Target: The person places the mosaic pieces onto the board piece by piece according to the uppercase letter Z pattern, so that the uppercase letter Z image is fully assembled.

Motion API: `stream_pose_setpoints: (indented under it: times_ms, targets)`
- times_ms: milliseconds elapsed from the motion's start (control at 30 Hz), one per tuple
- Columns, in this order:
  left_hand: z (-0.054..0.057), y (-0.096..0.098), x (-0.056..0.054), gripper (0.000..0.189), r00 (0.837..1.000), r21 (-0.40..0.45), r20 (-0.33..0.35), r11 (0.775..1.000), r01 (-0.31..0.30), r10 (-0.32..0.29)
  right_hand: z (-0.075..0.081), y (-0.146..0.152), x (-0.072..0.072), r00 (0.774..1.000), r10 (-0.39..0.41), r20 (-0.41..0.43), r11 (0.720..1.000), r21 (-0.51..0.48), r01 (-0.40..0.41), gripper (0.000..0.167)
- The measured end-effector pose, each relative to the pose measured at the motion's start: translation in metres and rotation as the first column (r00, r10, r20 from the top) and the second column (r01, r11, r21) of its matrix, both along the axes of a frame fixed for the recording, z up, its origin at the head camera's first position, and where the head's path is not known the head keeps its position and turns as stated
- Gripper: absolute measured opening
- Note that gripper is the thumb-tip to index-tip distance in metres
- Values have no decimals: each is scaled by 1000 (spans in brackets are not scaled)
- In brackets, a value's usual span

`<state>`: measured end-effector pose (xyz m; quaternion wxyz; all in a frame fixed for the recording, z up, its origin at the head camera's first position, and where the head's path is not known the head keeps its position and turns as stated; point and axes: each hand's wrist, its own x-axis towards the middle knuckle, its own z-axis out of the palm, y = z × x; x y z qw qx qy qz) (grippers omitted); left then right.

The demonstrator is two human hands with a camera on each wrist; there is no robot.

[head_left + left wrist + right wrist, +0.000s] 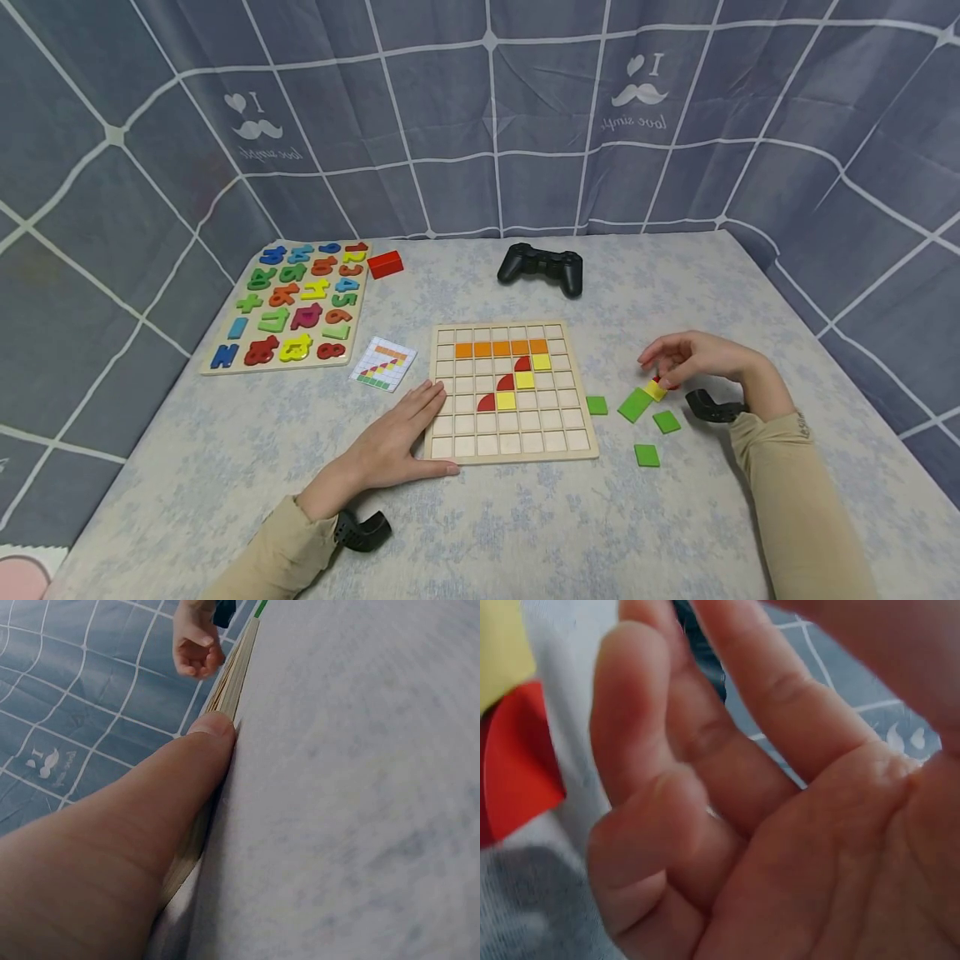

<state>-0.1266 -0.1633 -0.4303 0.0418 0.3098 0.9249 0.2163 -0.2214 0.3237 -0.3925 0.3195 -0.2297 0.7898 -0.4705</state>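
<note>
Person's two hands at a worktop [525, 533], seen from the head and both wrists. The left hand [397, 437] lies unclenched on the near-left corner of a wooden grid board [517, 457], fingers extended over its left side, thumb along the near edge; the left-wrist view reduces the board to a thin slanted edge beyond the thumb. The right hand [693, 364], fingers bent, is over a yellow tile [655, 390] and a red piece to the right of the board. Fingers partly cover the red piece in the head view, and the right-wrist frame cuts off both pieces at its left border; whether anything is pinched cannot be told. Green tiles [647, 455] lie nearby.

The board, at the middle of the worktop, bears a row of orange tiles [502, 348] above a diagonal of red and yellow pieces. A pattern card [383, 364], its detail small, lies to the left. The worktop has a mottled pale blue-grey covering; blue-grey cloth [435, 108] with white grid lines and mirrored lettering encloses it. A pink round object [21, 577] is cropped at lower left.
</note>
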Motion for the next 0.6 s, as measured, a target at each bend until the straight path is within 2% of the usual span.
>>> stream_pose_setpoints:
  times_ms: [300, 600]
  targets:
    - [0, 0, 0, 103, 1000, 3, -4, 1000, 5, -5, -8, 5, 1, 996, 40, 74, 996, -82, -34, 42]
    - [0, 0, 0, 103, 1000, -2, -14, 1000, 7, -7, -7, -5, -1, 999, -16, 30, 999, 35, 15, 41]
